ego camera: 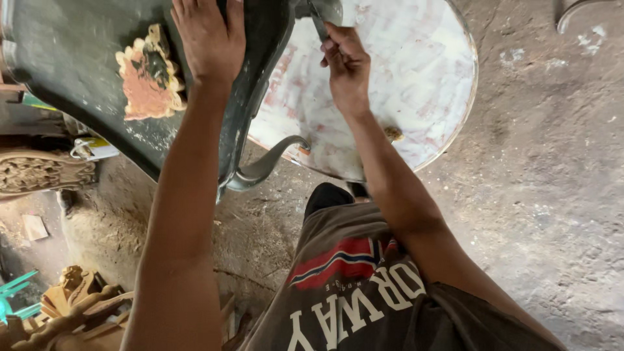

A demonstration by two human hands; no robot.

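My left hand (209,40) rests palm-down on a dark green carved wooden panel (71,58), close to its curved edge. An orange and cream carved ornament (148,77) is set in the panel to the left of that hand. My right hand (346,65) is closed around a thin grey tool (321,19) at the panel's upper edge; the tool's tip is cut off by the frame. Under both hands lies a round white-and-pink smeared tabletop (416,78). A curled scroll end (270,162) of the panel hangs over the round top's near rim.
Rough grey dirt and concrete floor (546,195) spreads to the right. Unpainted carved wooden pieces (71,305) lie at bottom left, another carved piece (39,172) at the left edge beside a small white and yellow container (94,148). My grey printed shirt (351,286) fills the bottom centre.
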